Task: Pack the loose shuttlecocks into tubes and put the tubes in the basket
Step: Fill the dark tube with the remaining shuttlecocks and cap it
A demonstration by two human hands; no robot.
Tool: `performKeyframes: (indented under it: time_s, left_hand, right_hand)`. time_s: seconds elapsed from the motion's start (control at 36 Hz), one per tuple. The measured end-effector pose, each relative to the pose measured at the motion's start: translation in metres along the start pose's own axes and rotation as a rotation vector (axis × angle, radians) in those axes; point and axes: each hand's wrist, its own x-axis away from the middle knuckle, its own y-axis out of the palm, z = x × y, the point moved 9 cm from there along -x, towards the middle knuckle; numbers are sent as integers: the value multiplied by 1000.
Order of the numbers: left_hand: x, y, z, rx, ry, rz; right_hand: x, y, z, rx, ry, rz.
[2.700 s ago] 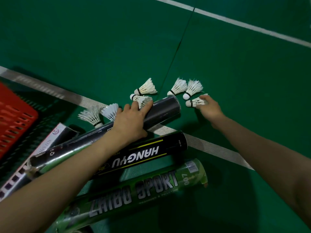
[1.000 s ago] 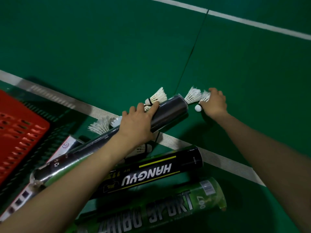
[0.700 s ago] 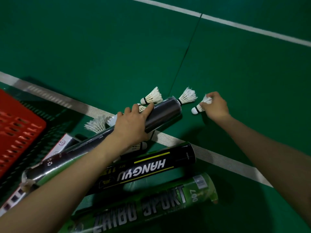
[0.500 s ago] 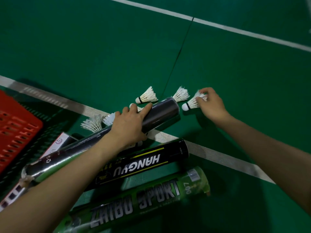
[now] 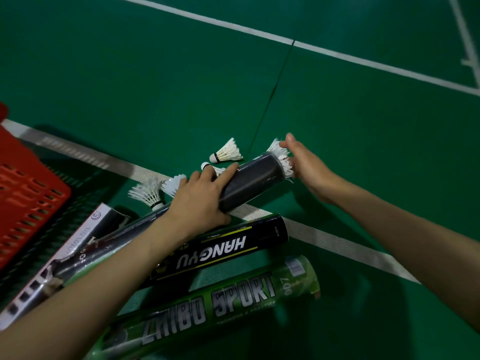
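Two hands work on one thing here. The left hand (image 5: pixel 205 201) curls its fingers and thumb around the long, plain black cardboard tube (image 5: pixel 254 178) and keeps it slanted, with the open mouth pointing toward two o'clock. We judge that this grip is there to steady the tube so that the other hand can push straight into the mouth. The right hand (image 5: pixel 309 167) is almost flat, with the fingers straight and gripping nothing. It presses on the white feather skirt of the shuttlecock (image 5: pixel 281 154) that sticks out of the mouth. The feathers face outward, so the cork went in first, probably so that the feathers do not bend backward.

Now we count. Four loose white feather shuttlecocks lie on the green court floor (image 5: pixel 155 87): one (image 5: pixel 228 153) at twelve o'clock from the left hand, one (image 5: pixel 206 166) half hidden behind its fingers, and two (image 5: pixel 149 193) side by side at ten o'clock from it.

We see four tubes in all: the held one, the black tube with yellow stripes and the word HANGYU (image 5: pixel 233 245), the green tube printed ZHIBO SPORT (image 5: pixel 220 305), and a white printed tube (image 5: pixel 78 237) at eight o'clock, partly under the forearm.

One red slotted plastic basket (image 5: pixel 26 193) stands at nine o'clock in the view. We see no tube in the part that shows.
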Motion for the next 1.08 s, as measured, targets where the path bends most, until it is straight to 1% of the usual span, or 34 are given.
performKeyframes:
  time_s: [0.14, 0.36, 0.42, 0.44, 0.53, 0.58, 0.61, 0.67, 0.72, 0.78, 0.83, 1.0, 1.08]
  left_hand:
    - [-2, -3, -7, 43, -30, 14]
    - [-10, 3, -17, 5, -48, 3]
    - [-13, 5, -20, 7, -63, 3]
    - [-16, 6, -22, 4, -72, 2]
    - [-23, 9, -28, -21, -106, -19]
    - [-26, 12, -33, -45, -114, -30]
    - [-27, 14, -35, -55, -115, -36]
    - [-28, 17, -40, -73, -117, -43]
    - [-28, 20, -44, -74, -128, -51]
    - [-28, 23, -45, -63, -135, -60]
    - [-27, 24, -46, -63, -135, -64]
    - [-23, 24, -52, -60, -142, -77]
    - [-20, 21, -52, -60, -144, -68]
  right_hand:
    - [-10, 14, -4, -156, 17, -43]
    - [-17, 41, 4, -186, 60, -157]
    - [-27, 39, 6, -124, 30, -109]
    - [-33, 35, 6, -71, 9, -53]
    - [-48, 11, 8, -23, -39, 191]
    - [-60, -6, 13, 101, -67, 326]
    - [-66, -11, 15, 201, -72, 349]
    - [-75, -14, 19, 376, -50, 349]
    - [-83, -14, 28, 421, 20, 322]
    - [-90, -11, 36, 422, 68, 279]
    - [-95, -6, 42, 399, 80, 251]
    - [-87, -10, 43, 363, 62, 347]
    - [-78, -18, 37, 296, 24, 401]
